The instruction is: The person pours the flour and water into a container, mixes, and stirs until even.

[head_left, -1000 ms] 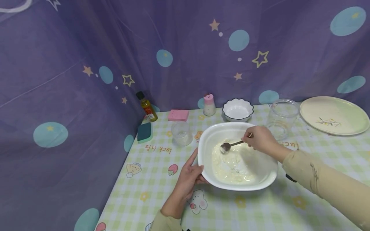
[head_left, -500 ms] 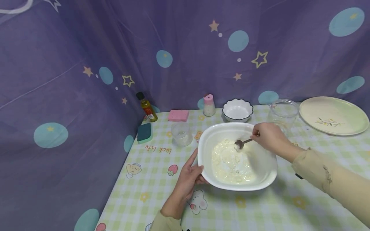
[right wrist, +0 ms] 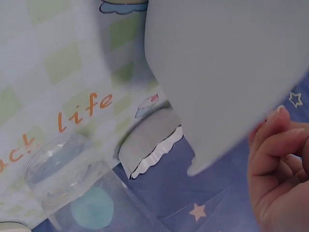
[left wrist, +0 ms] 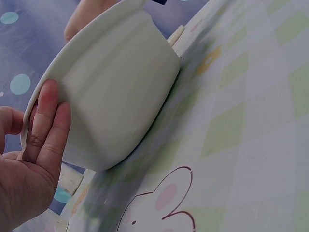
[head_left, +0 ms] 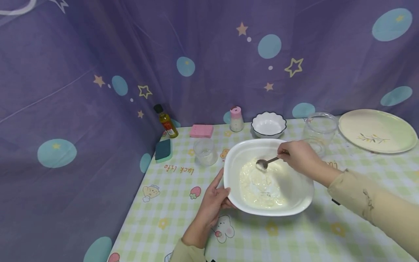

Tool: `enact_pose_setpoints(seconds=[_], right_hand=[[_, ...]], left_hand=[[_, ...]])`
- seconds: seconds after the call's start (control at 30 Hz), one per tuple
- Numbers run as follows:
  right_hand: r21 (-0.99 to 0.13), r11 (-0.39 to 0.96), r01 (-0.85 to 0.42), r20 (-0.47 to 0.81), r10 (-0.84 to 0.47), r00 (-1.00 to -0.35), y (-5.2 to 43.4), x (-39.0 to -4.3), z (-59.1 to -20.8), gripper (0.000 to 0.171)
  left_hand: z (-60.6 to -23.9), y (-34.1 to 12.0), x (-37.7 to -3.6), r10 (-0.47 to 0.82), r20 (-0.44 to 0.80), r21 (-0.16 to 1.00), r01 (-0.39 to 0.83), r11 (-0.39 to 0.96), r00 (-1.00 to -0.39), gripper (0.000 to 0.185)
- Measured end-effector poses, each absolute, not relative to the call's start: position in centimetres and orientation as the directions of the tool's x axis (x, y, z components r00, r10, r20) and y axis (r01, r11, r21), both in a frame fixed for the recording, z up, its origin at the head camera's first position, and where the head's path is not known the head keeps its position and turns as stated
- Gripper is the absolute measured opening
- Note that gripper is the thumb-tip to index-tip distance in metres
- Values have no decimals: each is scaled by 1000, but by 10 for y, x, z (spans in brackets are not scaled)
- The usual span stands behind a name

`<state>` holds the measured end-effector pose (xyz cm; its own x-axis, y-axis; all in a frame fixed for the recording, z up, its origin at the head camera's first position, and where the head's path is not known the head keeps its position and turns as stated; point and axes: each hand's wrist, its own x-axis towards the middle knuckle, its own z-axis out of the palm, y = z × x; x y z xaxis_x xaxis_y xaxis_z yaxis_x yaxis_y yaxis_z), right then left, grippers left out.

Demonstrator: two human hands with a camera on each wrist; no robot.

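A white basin (head_left: 299,187) holds a pale, glossy wet mixture (head_left: 262,183) with whiter patches. My left hand (head_left: 212,200) grips its left rim; in the left wrist view the thumb is at the rim and the fingers (left wrist: 47,111) lie against the outer wall. Above the basin, my right hand (head_left: 301,158) pinches the handle of a small dark metal spoon (head_left: 263,164). Some white stuff sits in the spoon's bowl, which is over the mixture. In the right wrist view the basin wall (right wrist: 227,63) hides the spoon, and bent fingers (right wrist: 270,159) show at the rim.
Behind the basin stand a scalloped white bowl (head_left: 269,124) and a pink-topped shaker (head_left: 236,119). A clear cup (head_left: 206,152), pink sponge (head_left: 201,131), green sponge (head_left: 163,150) and oil bottle (head_left: 166,122) are left. A clear jar (head_left: 320,131) and oval plate (head_left: 378,127) are right.
My right hand moved the spoon rightward over the mixture, then part of the way back left. The left hand and the basin have stayed in place.
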<state>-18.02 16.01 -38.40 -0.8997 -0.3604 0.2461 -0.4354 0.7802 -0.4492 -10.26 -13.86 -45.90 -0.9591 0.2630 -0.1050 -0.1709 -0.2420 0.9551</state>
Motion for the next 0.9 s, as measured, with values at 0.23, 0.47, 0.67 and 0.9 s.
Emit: enact_pose_setpoints(seconds=[0.23,0.47,0.67,0.9], right_hand=[[-387,768,-510,378,-373,-847,144,-183,-396,6],[-177,777,-604,422,-495,-760,138,-183,-401,18],[0,742,-670,370,-623,-690,144,-184,-404,22],[80,724,-686,315,-671,-671,157,-180,-400,20]], left_hand=[[-459,-139,-103,271,-101,955,-170,-243,-957,65],[-459,-139,-103,272,-104,955,-172,-240,-957,66],[-459,-140,-103,273,-102,956,-170,-238,-957,66],[-459,-139,-103,273,-97,954,-168,-250,-957,66]])
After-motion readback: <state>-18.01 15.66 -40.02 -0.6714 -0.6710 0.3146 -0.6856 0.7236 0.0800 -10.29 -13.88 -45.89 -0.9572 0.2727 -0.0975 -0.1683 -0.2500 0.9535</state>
